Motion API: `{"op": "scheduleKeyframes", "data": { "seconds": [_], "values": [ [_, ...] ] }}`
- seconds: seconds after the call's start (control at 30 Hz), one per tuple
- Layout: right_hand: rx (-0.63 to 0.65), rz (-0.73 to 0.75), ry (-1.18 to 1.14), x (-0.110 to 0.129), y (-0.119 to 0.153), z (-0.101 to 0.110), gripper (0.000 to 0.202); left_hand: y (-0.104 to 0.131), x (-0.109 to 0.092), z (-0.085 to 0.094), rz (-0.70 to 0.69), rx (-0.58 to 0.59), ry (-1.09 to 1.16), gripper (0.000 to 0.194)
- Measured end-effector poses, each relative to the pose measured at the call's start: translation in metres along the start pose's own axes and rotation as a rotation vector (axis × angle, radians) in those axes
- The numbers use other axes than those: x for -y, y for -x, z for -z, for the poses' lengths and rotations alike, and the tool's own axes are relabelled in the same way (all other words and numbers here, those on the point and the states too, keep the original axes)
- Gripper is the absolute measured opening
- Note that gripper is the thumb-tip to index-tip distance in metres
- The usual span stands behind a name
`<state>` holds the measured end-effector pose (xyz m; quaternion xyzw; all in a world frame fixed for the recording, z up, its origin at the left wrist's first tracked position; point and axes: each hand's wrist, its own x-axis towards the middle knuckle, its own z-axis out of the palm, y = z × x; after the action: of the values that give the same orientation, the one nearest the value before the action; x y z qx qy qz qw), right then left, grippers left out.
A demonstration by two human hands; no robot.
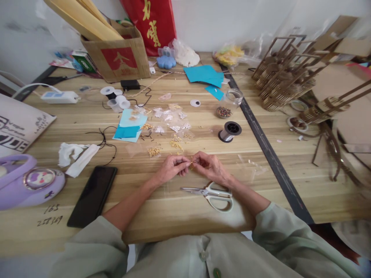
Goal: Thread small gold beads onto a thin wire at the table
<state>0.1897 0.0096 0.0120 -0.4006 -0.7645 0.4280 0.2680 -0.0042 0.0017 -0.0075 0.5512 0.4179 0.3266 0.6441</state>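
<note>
My left hand (174, 168) and my right hand (209, 166) meet over the wooden table, both closed in a pinch. Between their fingertips is a small gold-coloured piece (191, 165), too small to make out fully. Just beyond the fingers lie gold beads (154, 151) and small gold findings (176, 144) in loose heaps. Scissors with pale handles (219, 197) rest below my right hand, blades pointing left. A spool of thin clear or silvery line (228, 133) stands farther right.
A black phone (92, 196) and a purple bottle (31, 181) lie at left. Blue cards (127, 131), small plastic bags (171, 117) and a jar of dark beads (224, 112) sit farther back. Bamboo-like baskets (278, 92) stand at right, past a black strip (261, 150).
</note>
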Motion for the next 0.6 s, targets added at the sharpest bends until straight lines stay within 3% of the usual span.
{"op": "scheduleKeyframes", "data": {
  "seconds": [0.6],
  "values": [
    [0.014, 0.002, -0.008, -0.0025, 0.0001, -0.0019, 0.016, -0.0005, 0.0011, -0.0002, -0.002, -0.045, 0.026, 0.031]
  ]
}}
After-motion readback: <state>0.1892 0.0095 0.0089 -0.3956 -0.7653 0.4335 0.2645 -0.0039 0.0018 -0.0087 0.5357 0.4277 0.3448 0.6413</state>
